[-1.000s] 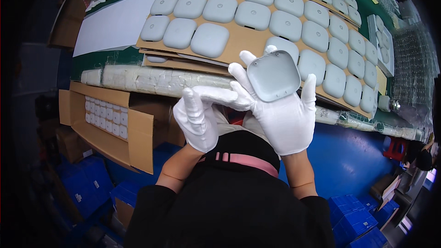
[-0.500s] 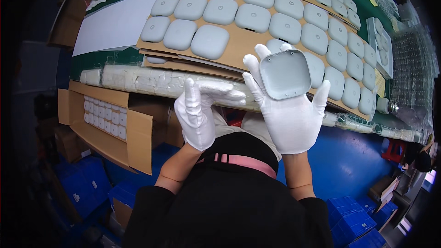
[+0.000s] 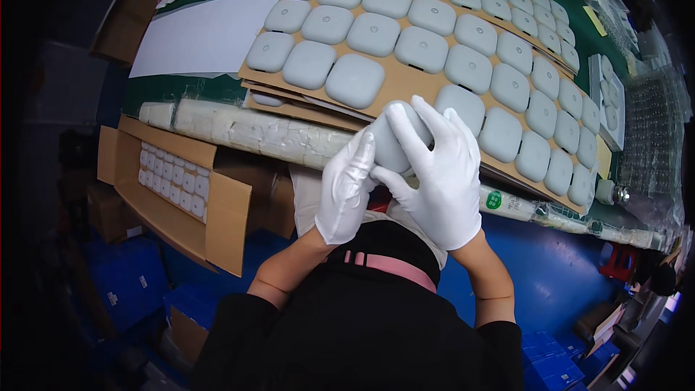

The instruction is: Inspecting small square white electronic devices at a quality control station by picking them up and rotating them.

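Observation:
A rounded-square grey plastic cover [image 3: 391, 148] is held tilted between my two white-gloved hands, just off the table's near edge. My right hand [image 3: 443, 177] wraps over it, fingers on the upper and right side and thumb along the lower edge. My left hand [image 3: 346, 192] presses against its left side with fingers close together. Partly hidden by the gloves, the cover shows its smooth outer face. Beyond it, several like grey covers [image 3: 422, 49] lie in rows on a brown cardboard sheet [image 3: 405, 84], with a bare patch of cardboard near my right fingers.
An open carton [image 3: 228, 226] holding several small grey-white pieces stands low on the left. A white sheet [image 3: 206, 35] lies on the green table. Clear wrapping covers the padded table edge [image 3: 246, 129]. A white tray [image 3: 609, 101] sits far right; blue boxes [image 3: 546, 358] stand below.
My right hand has turned the cover from its hollow inside to its outer face and brought it lower left. My left hand has moved right and now grips it too. The view has shifted slightly.

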`<state>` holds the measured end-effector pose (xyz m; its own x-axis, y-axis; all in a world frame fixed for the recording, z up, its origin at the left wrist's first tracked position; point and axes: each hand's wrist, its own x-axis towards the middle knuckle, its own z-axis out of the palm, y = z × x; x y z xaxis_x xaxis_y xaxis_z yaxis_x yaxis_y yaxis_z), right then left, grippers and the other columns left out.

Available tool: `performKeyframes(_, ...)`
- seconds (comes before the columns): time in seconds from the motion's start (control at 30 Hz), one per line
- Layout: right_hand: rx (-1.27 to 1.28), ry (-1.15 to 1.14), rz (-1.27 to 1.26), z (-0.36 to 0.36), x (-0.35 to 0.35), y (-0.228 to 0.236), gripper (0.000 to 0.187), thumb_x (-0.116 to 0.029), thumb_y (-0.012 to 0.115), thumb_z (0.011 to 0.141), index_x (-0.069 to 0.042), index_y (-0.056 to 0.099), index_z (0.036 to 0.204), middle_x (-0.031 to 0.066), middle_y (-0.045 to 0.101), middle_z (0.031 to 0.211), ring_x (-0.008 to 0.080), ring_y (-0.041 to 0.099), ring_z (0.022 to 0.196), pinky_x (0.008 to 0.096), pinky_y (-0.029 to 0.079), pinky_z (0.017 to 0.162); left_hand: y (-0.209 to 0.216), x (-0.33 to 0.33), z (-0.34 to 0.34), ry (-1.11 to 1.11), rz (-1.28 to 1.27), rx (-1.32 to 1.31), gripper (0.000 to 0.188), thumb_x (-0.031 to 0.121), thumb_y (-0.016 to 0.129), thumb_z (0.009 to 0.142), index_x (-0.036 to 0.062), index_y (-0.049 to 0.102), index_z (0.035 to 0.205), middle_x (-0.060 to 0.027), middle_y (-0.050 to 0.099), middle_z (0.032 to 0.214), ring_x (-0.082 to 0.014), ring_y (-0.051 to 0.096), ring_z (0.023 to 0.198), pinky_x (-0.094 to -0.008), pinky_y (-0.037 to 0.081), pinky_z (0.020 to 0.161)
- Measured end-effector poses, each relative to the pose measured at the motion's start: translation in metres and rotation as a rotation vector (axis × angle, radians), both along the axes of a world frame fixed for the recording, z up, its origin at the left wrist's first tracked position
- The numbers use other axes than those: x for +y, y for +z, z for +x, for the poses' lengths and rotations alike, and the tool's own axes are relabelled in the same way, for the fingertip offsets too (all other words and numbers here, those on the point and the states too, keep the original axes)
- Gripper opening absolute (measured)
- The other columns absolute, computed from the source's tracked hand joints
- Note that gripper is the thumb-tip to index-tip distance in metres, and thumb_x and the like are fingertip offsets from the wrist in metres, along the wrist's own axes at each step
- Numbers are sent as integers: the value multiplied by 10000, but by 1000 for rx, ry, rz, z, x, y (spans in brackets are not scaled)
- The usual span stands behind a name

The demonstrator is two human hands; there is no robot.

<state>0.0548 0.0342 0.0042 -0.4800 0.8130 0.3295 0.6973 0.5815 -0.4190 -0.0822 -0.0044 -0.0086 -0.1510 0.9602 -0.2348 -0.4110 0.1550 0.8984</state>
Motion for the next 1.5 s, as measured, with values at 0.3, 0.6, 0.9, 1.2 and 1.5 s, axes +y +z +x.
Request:
performKeyframes(0.3,40,-12,202,-1,45,-3,687,-121,768,699,-37,533,1340,144,557,1303,310,549,1154,468,376,1114,-2,9,-18,-58,18,96,436,268,395,1071,-81,568,1267,-176,705,1060,-201,690,946,-286,540,880)
performKeyframes(0.6,-56,83,238,-5,54,2,592,-108,756,722,-26,552,1272,135,557,1333,294,562,1157,446,379,1114,-8,13,-54,-3,-46,171,470,302,377,1068,-90,605,1192,-207,721,1013,-264,725,924,-297,555,870)
performKeyframes(0.9,39,53,188,-24,53,-4,548,-126,746,749,-32,560,1256,119,577,1303,272,575,1148,456,349,1133,-17,17,-74,79,-60,180,456,312,392,1065,-70,631,1135,-195,729,969,-254,730,886,-282,555,831)
performKeyframes(1.2,25,111,311,-67,61,10,495,-108,740,747,-50,596,1217,89,630,1142,247,603,1066,517,318,1146,-22,14,-83,144,-89,185,397,292,465,1050,-61,632,1118,-188,727,944,-258,730,880,-291,555,836)
performKeyframes(1.5,36,178,234,-73,52,0,499,-100,760,718,-74,629,1199,53,671,1010,221,621,1006,537,303,1158,-20,13,-92,173,-119,58,249,122,645,960,-69,649,1120,-119,730,956,-154,697,735,-224,570,682)
